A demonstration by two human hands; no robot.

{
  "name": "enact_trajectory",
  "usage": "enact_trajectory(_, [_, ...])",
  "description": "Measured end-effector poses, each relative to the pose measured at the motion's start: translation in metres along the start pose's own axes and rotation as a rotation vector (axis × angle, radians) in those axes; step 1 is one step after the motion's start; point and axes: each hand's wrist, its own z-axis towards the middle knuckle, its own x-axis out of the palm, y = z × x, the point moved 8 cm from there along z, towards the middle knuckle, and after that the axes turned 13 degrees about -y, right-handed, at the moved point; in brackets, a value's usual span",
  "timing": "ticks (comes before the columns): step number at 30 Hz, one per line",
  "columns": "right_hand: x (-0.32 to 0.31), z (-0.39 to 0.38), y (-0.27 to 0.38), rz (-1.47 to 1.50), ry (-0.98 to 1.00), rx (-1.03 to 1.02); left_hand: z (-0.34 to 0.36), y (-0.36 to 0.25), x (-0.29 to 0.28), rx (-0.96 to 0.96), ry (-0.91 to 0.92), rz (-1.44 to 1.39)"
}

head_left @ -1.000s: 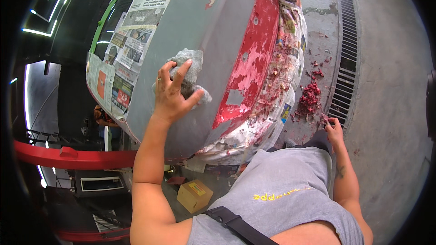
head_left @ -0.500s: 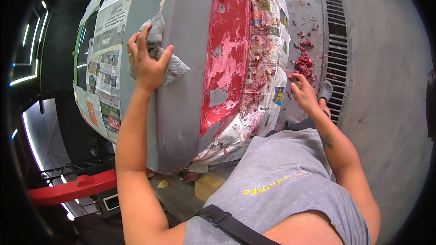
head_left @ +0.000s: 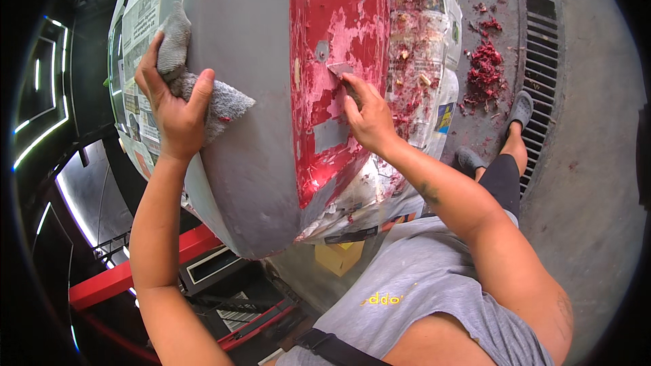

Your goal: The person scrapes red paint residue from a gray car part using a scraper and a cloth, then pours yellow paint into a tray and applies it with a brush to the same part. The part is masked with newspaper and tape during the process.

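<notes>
Red paint point(head_left: 352, 0), patchy, in a long band down the curved grey panel point(head_left: 251, 163), edged on the right by newspaper point(head_left: 436, 47) strewn with scrapings point(head_left: 401, 54). Farther right, a red heap point(head_left: 485, 68) beside a drain grate point(head_left: 540, 47), then a wide sweep of floor point(head_left: 586, 163). Open room along the smooth grey between paint and cloth point(head_left: 227, 103). Scraper point(head_left: 341, 68) at the fingertips of the right hand point(head_left: 371, 118), thumb and fingers drawn close on it, flat blade at the red paint, just below and right of a round spot point(head_left: 322, 51); contact too fine to tell. Cloth against the panel's left part, under the left hand point(head_left: 178, 115), thumb and forefinger spread wide around it; firmness of hold hidden.
</notes>
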Motion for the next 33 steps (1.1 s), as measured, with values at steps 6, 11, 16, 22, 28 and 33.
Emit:
enact_trajectory(6, [0.006, -0.004, 0.002, 0.040, -0.104, -0.004, -0.002, 0.002, 0.001, -0.020, -0.019, -0.031])
enact_trajectory(11, [0.013, -0.004, 0.010, 0.095, -0.134, -0.023, -0.002, 0.002, 0.000, -0.009, -0.035, -0.045])
enact_trajectory(16, [0.026, -0.004, 0.014, 0.085, -0.214, 0.018, -0.001, 0.003, -0.001, -0.002, -0.048, -0.041])
enact_trajectory(22, [0.047, -0.011, 0.023, 0.191, -0.323, 0.157, -0.003, 0.004, 0.000, 0.005, -0.070, -0.077])
enact_trajectory(28, [0.022, -0.011, 0.012, 0.282, -0.433, 0.144, -0.005, 0.006, 0.000, 0.111, -0.055, -0.015])
enact_trajectory(33, [0.008, -0.011, 0.004, 0.122, -0.307, 0.020, -0.006, 0.002, 0.002, 0.183, -0.022, 0.023])
